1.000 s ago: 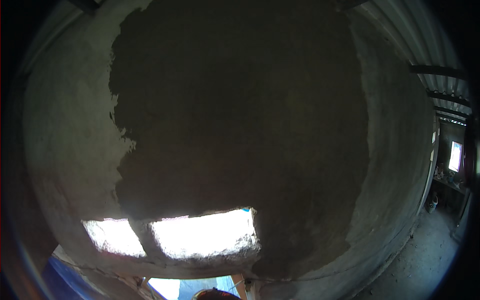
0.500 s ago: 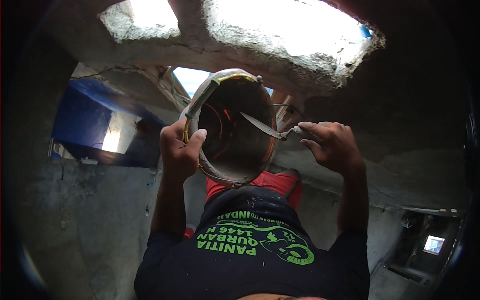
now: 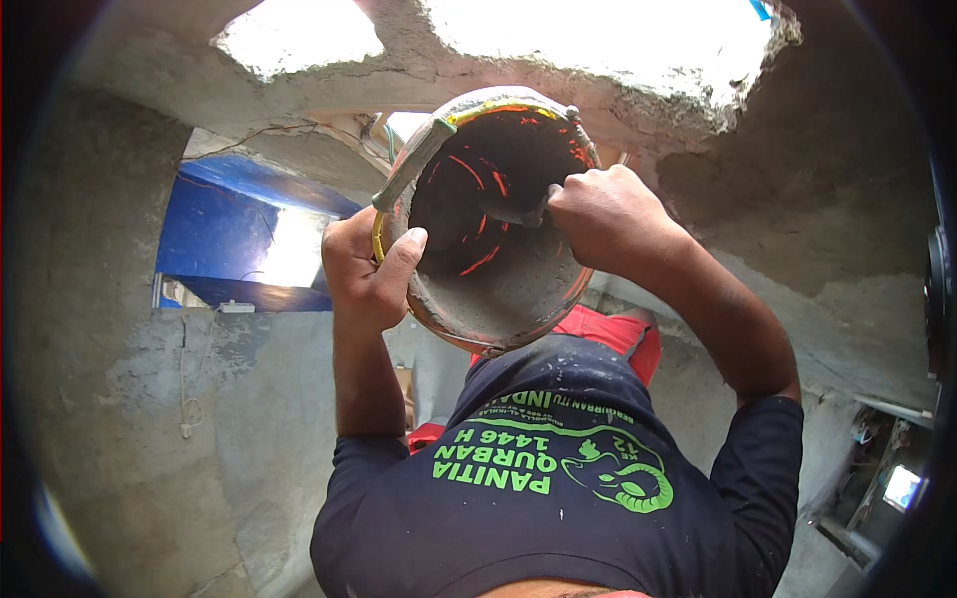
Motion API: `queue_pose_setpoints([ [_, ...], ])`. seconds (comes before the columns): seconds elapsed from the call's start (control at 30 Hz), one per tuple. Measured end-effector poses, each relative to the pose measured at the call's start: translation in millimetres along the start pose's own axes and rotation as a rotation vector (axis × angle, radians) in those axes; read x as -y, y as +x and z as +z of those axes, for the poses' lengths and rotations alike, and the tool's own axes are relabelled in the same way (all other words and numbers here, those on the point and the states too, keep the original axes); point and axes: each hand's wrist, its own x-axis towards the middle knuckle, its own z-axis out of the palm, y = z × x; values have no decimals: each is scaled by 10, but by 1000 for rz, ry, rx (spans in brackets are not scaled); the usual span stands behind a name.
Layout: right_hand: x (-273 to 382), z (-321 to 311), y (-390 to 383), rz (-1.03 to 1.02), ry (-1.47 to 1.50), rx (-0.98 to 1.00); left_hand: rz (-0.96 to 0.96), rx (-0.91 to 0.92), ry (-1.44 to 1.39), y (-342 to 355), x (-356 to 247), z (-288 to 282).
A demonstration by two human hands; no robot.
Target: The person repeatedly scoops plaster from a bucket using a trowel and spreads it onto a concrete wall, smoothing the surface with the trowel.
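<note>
A round bucket [image 3: 488,289], red inside and smeared with grey mortar, is tilted up in front of my chest. My left hand [image 3: 367,267] grips its left rim beside the handle, thumb inside the rim. My right hand [image 3: 608,214] reaches in over the right rim and is closed on the handle of a trowel [image 3: 503,211]. The trowel's blade lies against the bucket's mortar-coated inner wall. My dark shirt with green print and my red shorts [image 3: 610,329] show below the bucket.
Rough grey cement walls surround me, with two bright openings [image 3: 299,35] at the top. A blue sheet [image 3: 224,234] hangs at the left, above a white power strip [image 3: 235,307] with a dangling cable. A small lit screen [image 3: 902,488] sits at lower right.
The view swung from a dark plastered wall down to my body and the bucket. My right hand moved the trowel from outside the rim into the bucket.
</note>
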Motion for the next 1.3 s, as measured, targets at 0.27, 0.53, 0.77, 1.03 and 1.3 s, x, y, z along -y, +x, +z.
queue_pose_setpoints([
  [0.27, -165, 280, 118, -212, 590, 213, -67, 136, -16, 165, 106, 80],
  [0.53, -206, 1108, -72, -192, 1461, 268, -262, 223, -53, 243, 96, 68],
  [0.77, -551, 898, -688, -202, 1770, -13, -236, -52, -207, 317, -41, 42],
  [1.03, -973, -186, -1770, -56, 1888, -434, 619, -329, 395, 106, 740, 330],
  [1.3, -702, -2472, -2503, -93, 1161, -1440, -543, 29, -249, 265, 612, 710],
])
